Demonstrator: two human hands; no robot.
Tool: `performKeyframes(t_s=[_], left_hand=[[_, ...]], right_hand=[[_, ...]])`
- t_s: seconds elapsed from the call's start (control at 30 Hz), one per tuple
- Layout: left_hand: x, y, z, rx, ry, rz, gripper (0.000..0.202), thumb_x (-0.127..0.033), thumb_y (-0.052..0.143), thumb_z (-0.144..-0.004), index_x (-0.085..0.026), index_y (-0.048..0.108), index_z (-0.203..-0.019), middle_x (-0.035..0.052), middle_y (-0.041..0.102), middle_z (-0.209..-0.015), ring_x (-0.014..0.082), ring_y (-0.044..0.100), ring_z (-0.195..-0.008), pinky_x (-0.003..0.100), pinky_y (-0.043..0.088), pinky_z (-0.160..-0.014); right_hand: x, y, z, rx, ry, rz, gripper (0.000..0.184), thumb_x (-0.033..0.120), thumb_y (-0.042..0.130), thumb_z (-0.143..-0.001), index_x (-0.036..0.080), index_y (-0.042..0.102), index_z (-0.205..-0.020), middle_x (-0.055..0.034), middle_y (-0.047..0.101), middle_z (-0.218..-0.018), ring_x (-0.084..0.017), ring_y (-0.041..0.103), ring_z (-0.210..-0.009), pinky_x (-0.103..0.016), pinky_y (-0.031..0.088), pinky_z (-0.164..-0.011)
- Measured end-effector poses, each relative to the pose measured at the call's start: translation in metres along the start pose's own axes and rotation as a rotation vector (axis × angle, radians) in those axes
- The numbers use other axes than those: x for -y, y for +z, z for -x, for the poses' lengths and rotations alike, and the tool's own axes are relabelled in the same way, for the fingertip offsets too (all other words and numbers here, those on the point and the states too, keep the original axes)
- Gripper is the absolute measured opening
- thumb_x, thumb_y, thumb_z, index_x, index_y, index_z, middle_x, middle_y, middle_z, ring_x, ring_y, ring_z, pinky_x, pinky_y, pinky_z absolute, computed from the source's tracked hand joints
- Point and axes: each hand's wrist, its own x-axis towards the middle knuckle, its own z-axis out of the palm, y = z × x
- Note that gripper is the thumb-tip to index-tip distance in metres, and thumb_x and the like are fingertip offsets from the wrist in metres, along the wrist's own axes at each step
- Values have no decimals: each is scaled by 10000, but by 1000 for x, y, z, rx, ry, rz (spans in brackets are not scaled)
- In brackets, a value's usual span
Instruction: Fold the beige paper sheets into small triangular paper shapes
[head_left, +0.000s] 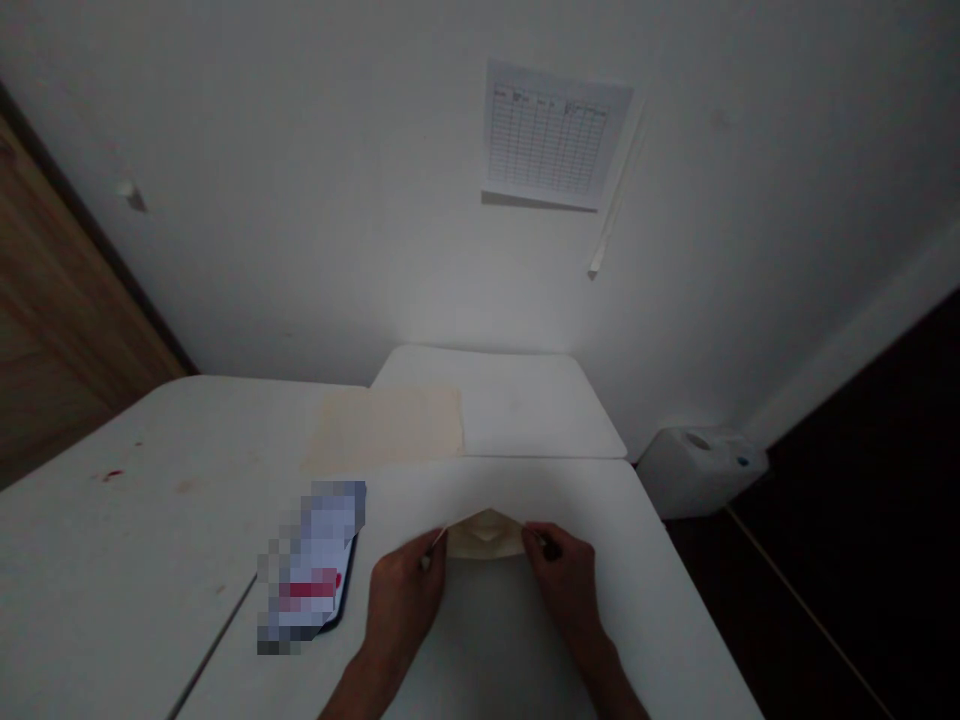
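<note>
Between my two hands is a folded piece of cream paper (486, 540), its top edge rising to a low peak in the middle. The fingers of my left hand (405, 585) are closed on its left end. On the opposite end, my right hand (566, 575) grips it, thumb and fingers pinched together. The paper is held just above the white table, and my fingers hide both its ends. A phone (319, 550) lies to the left of my left hand, its screen blurred out.
A flat cream sheet (386, 425) lies farther back on the white table (660, 620). A printed chart (551, 135) hangs on the wall (300, 200). On the floor to the right stands a white container (697, 475). A wooden panel (60, 270) is at the left.
</note>
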Motion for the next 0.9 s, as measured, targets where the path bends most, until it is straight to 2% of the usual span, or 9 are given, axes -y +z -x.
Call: performKeyframes(t_s=[0.1, 0.27, 0.47, 0.6, 0.77, 0.9], left_hand=[[-1, -2, -2, -15, -16, 17, 361, -373, 438, -915, -181, 743, -904, 39, 752, -741, 177, 661, -539, 255, 469, -576], [-4, -3, -3, -4, -52, 14, 338, -375, 439, -902, -203, 730, -886, 17, 742, -728, 171, 644, -528, 254, 447, -563], [-6, -3, -1, 66, -99, -223, 266, -355, 465, -885, -233, 698, -846, 7, 729, -741, 190, 665, -644, 255, 390, -585], [-7, -5, -1, 151, -116, -336, 348, -396, 419, -923, -237, 670, -741, 17, 715, -708, 207, 665, -665, 267, 352, -575], [-4, -3, -2, 209, -123, -315, 376, -388, 379, -948, -239, 687, -791, 31, 730, -757, 223, 681, -711, 277, 373, -608], [-2, -1, -2, 210, -134, -248, 358, -396, 398, -940, -227, 704, -864, 45, 744, -836, 227, 689, -764, 281, 406, -657]], right_hand=[[-1, -2, 0, -9, -4, 144, 293, 432, 564, -851, 196, 737, -844, -51, 717, -689, -192, 646, -588, -266, 475, -598], [0, -3, 1, 39, -12, 337, 319, 415, 542, -868, 219, 688, -663, -37, 684, -642, -185, 619, -590, -256, 397, -569], [-2, -1, 1, 35, -72, 330, 343, 400, 532, -884, 198, 641, -630, -18, 644, -604, -155, 564, -559, -247, 344, -579], [-2, -1, 2, 21, -103, 319, 349, 399, 535, -886, 190, 614, -619, -9, 620, -597, -143, 543, -563, -241, 332, -590], [-5, 0, 4, -3, -118, 348, 370, 406, 535, -886, 187, 588, -593, -4, 591, -566, -133, 520, -533, -241, 309, -569], [-8, 1, 3, -39, -129, 378, 390, 408, 518, -896, 184, 563, -580, -1, 568, -552, -127, 501, -524, -242, 302, -570]])
